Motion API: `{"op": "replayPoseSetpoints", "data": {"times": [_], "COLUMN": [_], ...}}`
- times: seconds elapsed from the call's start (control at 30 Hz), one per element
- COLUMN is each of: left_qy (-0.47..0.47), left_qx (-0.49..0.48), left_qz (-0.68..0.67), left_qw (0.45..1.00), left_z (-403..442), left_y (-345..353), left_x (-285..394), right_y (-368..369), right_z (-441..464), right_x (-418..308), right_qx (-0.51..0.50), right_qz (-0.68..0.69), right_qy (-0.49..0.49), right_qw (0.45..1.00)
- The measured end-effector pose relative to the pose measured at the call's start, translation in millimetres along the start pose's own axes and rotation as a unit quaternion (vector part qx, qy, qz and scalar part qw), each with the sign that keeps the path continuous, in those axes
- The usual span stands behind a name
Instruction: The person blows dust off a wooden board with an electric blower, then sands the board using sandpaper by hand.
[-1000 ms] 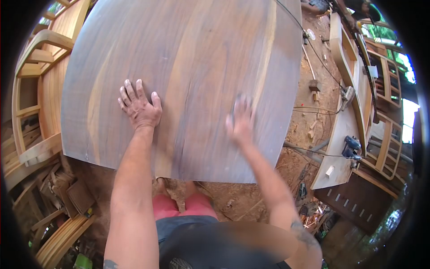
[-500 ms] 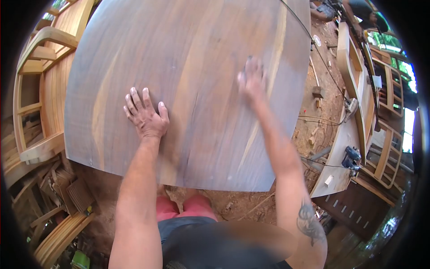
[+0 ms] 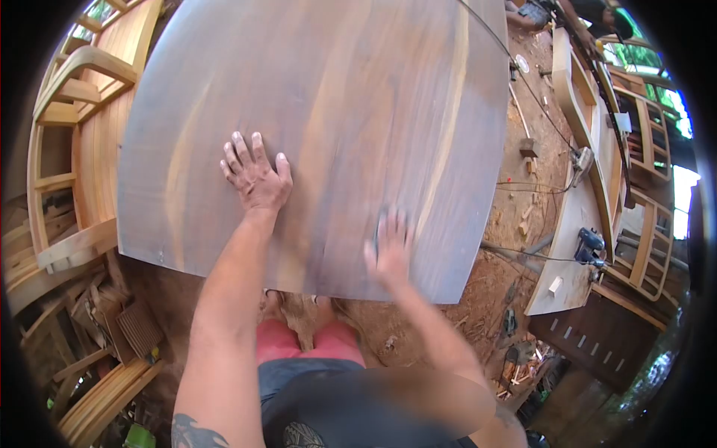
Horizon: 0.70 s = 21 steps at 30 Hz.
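Note:
A large wooden tabletop [image 3: 336, 97], streaked brown with paler bands and a dusty sheen, spreads out in front of me. My left hand [image 3: 258, 175] lies flat on its left-middle part, fingers spread and holding nothing. Nearer the front edge, toward the right, my right hand [image 3: 392, 250] presses down on the wood, somewhat blurred. Under its fingers is a dark, thin piece of what looks like sandpaper [image 3: 382, 222], mostly covered by the hand.
Wooden chair frames [image 3: 89, 75] stand at the left, above stacked curved wood pieces [image 3: 112, 399]. At the right are a pale board [image 3: 564, 276] with a blue power tool [image 3: 590, 245]. A black cable [image 3: 497, 37] crosses the tabletop's far right corner. Another person [image 3: 586, 19] is at the far right.
My right hand has swept toward me across the wood, from the far right part to near the front edge. My left hand stays flat on the tabletop. The view has shifted slightly.

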State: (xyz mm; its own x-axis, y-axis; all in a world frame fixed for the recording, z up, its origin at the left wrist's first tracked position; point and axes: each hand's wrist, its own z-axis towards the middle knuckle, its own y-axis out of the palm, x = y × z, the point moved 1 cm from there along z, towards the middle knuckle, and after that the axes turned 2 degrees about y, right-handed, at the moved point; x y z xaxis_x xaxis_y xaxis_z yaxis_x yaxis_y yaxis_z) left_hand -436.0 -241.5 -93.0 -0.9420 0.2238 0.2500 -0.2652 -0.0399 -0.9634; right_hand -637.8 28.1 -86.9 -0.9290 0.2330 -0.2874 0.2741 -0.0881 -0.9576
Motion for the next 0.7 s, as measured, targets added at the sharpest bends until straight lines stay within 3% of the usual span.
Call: {"op": "replayPoseSetpoints", "data": {"times": [0.1, 0.2, 0.33, 0.43, 0.5, 0.6, 0.7], "left_qy": [0.024, 0.012, 0.013, 0.019, 0.014, 0.008, 0.002], "left_qx": [-0.011, 0.022, 0.064, 0.067, 0.060, 0.051, 0.043], "left_qz": [0.007, 0.055, 0.069, 0.058, 0.055, 0.045, 0.045], "left_qw": [1.000, 0.998, 0.995, 0.996, 0.997, 0.998, 0.998], "left_z": [31, 63, 75, 76, 77, 77, 77], "left_y": [-16, -8, 1, -1, -1, -3, -3], "left_x": [-32, -102, -118, -118, -120, -117, -118], "right_y": [-18, -17, -2, 10, 5, -8, -1], "right_z": [-128, -99, 112, 277, 378, 434, 409], "right_x": [-53, -48, 24, 94, 135, 148, 142], "right_qx": [-0.125, -0.120, 0.000, 0.080, 0.057, 0.036, 0.041], "right_qz": [0.052, 0.038, -0.042, -0.070, -0.069, -0.054, -0.068], "right_qy": [0.062, 0.055, 0.004, 0.044, 0.100, 0.151, 0.141], "right_qw": [0.989, 0.991, 0.999, 0.993, 0.991, 0.986, 0.987]}}
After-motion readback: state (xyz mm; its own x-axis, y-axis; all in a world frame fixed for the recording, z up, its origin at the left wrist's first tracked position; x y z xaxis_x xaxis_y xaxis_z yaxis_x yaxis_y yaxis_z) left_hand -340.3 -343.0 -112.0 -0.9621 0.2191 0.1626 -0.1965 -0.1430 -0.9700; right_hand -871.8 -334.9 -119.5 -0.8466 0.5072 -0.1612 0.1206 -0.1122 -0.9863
